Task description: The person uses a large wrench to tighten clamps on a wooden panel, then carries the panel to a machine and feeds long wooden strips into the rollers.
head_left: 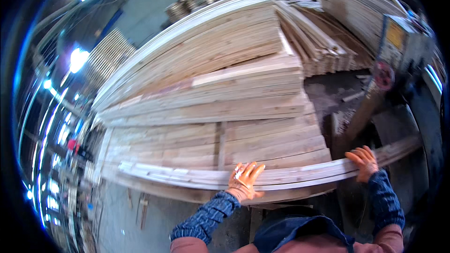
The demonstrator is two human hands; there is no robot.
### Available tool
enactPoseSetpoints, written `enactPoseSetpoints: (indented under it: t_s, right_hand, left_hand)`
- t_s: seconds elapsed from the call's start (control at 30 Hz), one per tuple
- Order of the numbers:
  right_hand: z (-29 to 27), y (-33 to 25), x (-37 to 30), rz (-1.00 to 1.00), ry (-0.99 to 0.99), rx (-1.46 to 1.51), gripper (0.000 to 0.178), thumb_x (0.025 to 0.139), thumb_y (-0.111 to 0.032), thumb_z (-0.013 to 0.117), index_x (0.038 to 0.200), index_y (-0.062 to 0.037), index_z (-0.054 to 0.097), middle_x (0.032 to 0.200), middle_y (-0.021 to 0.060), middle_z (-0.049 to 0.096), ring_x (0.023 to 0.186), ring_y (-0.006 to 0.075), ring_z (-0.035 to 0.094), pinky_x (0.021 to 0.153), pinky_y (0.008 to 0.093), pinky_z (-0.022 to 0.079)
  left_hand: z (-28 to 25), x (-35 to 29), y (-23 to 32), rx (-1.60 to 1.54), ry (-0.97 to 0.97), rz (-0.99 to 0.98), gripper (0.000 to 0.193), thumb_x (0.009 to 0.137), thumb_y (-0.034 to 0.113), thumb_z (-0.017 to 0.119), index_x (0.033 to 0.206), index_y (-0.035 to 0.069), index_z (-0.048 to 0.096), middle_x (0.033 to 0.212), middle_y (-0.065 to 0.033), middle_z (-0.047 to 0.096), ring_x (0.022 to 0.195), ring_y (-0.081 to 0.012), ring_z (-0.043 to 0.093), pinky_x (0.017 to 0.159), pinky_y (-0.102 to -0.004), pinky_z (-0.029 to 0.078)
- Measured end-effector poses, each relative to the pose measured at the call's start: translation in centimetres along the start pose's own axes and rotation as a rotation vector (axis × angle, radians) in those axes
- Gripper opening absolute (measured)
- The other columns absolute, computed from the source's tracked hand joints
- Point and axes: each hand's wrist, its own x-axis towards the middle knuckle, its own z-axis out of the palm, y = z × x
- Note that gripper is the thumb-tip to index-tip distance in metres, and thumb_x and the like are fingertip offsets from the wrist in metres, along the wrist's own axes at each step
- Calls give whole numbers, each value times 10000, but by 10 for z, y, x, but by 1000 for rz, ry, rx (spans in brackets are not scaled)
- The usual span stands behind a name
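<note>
Long pale wooden strips (300, 176) lie side by side along the near edge of the low board layer and run past it to the right. My left hand (244, 181), in an orange glove, grips them near their middle, fingers across the top and thumb at the near edge. Toward the right end my right hand (363, 163), gloved alike, has its fingers over the far edge of the strips; its thumb is hidden. Beyond them rises a stepped stack of wooden boards (211, 100).
More wooden strips (323, 49) lie bundled behind the stack at the right. A tall board pile (351, 11) stands at the back right, beside a metal box-shaped machine (398, 37). Grey floor (122, 211) shows at the lower left; a slatted wood stack (110, 56) stands far left.
</note>
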Motion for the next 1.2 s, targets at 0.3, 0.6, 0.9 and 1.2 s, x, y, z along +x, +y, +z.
enactPoseSetpoints:
  t_s: [0.3, 0.6, 0.9, 1.2]
  right_hand:
    - [40, -40, 17, -102, 230, 61, 1004, 546, -77, 761, 1503, -120, 459, 1504, 172, 486, 1439, 409, 403, 1249, 556, 233]
    - [46, -90, 67, -212, 97, 52, 1109, 470, -112, 791, 1515, -152, 423, 1328, 138, 563, 1287, 363, 514, 1221, 558, 252]
    - [40, -46, 41, -24, 91, 18, 1187, 470, -92, 813, 1562, -132, 350, 1448, 206, 493, 1422, 405, 402, 1238, 545, 243]
    - [29, -152, 82, -321, 144, 146, 974, 542, -148, 761, 1474, -141, 479, 1345, 152, 577, 1279, 395, 516, 1198, 526, 312]
  left_hand:
    - [4, 27, 58, -52, -236, -127, 1143, 641, 467, 897, 1573, 112, 340, 1356, -179, 545, 1328, -360, 489, 1233, -555, 214]
    - [21, 25, 46, -156, -1, -47, 1159, 680, 561, 832, 1608, 137, 283, 1580, -185, 398, 1484, -365, 357, 1267, -532, 164]
    - [-5, -34, -27, 20, -165, -261, 1182, 620, 500, 895, 1576, 103, 326, 1479, -183, 483, 1437, -357, 408, 1259, -533, 158]
    - [18, -4, 5, -121, 18, -56, 1178, 642, 566, 866, 1586, 112, 327, 1537, -174, 463, 1440, -343, 413, 1247, -520, 194]
